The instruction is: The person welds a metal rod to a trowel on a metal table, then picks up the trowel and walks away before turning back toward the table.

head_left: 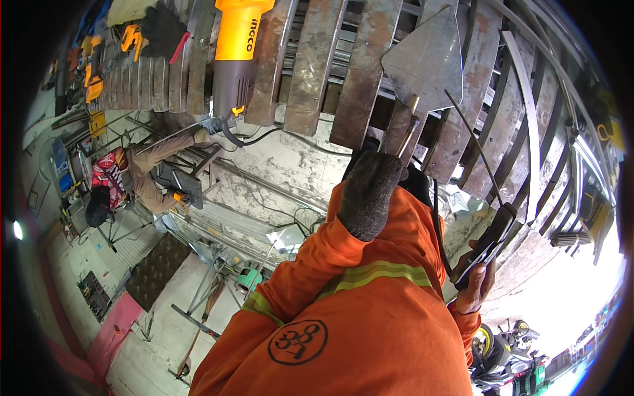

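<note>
My left hand [373, 195], in a dark grey work glove, is closed around the rod-like handle of a trowel [428, 63]. The trowel's flat, pointed grey blade rests over the metal slats of the workbench [360, 86]. Bare and lower on the right, my right hand [477, 284] grips a black welding electrode holder [494, 237]. A thin welding rod [477, 142] runs from the holder up and left, its tip appearing close to where the blade meets the handle. A black cable hangs beside the holder.
A yellow and grey angle grinder [236, 56] lies on the slats, its cord trailing rightward. Beyond it are a dark glove [164, 32] and orange tools. At left, a co-worker [125, 171] sits by a power tool. Long metal strips [525, 119] line the right; a motorcycle [505, 350] stands lower right.
</note>
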Demonstrator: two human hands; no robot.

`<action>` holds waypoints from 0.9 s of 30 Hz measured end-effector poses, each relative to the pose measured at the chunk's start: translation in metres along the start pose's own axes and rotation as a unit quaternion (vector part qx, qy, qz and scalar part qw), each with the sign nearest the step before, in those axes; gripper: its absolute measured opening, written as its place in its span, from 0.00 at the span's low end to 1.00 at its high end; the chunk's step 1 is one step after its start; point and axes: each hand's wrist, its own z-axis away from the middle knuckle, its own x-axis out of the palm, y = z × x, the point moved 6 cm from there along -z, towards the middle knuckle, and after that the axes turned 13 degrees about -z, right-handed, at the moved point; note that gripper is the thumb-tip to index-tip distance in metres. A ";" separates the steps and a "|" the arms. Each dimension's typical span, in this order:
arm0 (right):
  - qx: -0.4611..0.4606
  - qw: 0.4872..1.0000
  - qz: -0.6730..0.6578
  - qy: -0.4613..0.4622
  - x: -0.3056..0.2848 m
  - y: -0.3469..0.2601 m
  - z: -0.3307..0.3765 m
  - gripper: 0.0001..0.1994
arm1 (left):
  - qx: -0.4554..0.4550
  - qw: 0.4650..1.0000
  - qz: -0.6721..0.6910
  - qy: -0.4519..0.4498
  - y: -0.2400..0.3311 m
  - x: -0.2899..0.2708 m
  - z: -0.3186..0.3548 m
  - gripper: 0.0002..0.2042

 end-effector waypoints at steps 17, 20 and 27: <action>-0.021 1.000 -0.016 0.015 0.008 -0.009 -0.003 0.38 | -0.019 0.999 0.026 -0.011 -0.002 0.003 0.005 0.24; -0.033 0.999 -0.026 0.017 0.013 -0.013 -0.004 0.36 | -0.064 0.995 0.067 -0.030 -0.007 0.007 0.008 0.24; -0.063 0.997 -0.029 0.015 0.021 -0.024 -0.006 0.31 | -0.031 0.999 -0.033 -0.009 -0.004 0.001 0.007 0.08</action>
